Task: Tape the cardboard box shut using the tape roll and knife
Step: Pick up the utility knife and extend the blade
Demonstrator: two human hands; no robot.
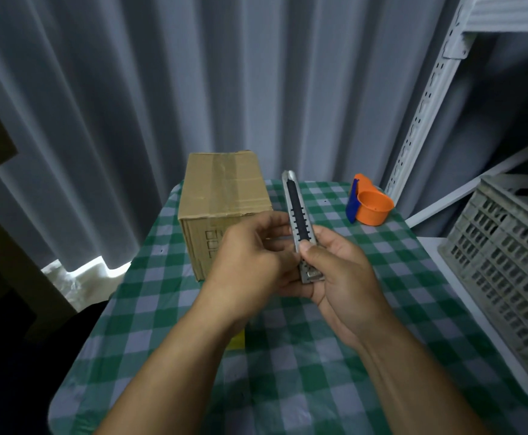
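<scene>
A brown cardboard box (pixel 222 189) stands at the far left of the green checked table (pixel 319 356), its flaps down and a strip of tape along the top. Above the table, in front of the box, both hands hold a grey utility knife (pixel 297 211) upright, tip pointing away. My right hand (pixel 335 271) grips its lower end with the thumb on the black slider. My left hand (pixel 253 259) pinches the knife's left side. No blade shows at the tip. An orange and blue tape dispenser (pixel 369 204) sits at the far right of the table.
A grey plastic crate (pixel 501 255) rests on a white shelf at the right, beside a perforated metal shelf post (pixel 426 98). Grey curtains (pixel 193 73) hang behind the table. A small yellow object (pixel 237 340) peeks out under my left forearm.
</scene>
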